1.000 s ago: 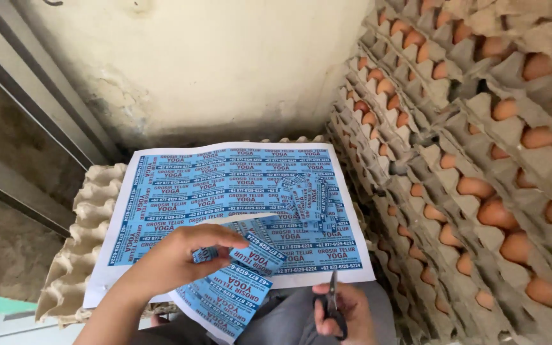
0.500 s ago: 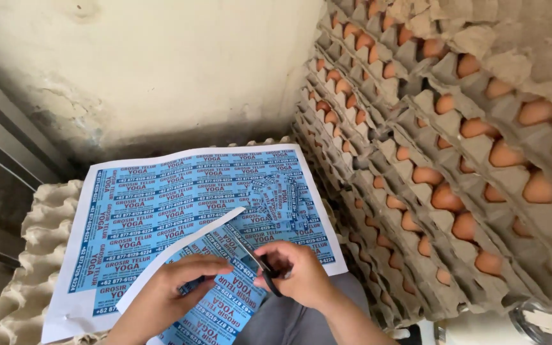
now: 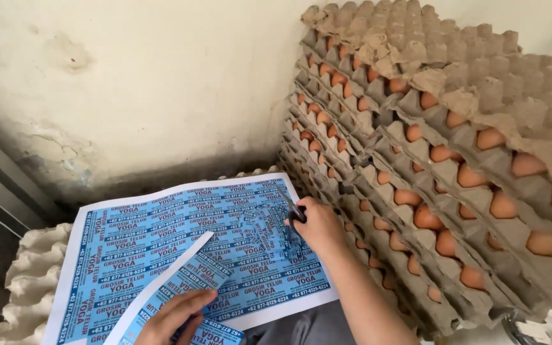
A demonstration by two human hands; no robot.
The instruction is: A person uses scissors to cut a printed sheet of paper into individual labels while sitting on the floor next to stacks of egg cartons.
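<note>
My right hand (image 3: 317, 225) grips the scissors (image 3: 291, 206) closed-fisted, blades over the blue label sheet (image 3: 180, 243). My left hand (image 3: 177, 316) pinches a cut strip (image 3: 180, 281), lifting it clear. The sheet lies flat on empty egg trays (image 3: 23, 281), beside stacked egg trays (image 3: 455, 191).

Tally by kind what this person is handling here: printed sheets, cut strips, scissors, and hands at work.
Large blue printed label sheet: 1
Cut blue label strip, under the left hand: 1
Scissors, in the right hand: 1
Hands: 2
Total: 5
</note>
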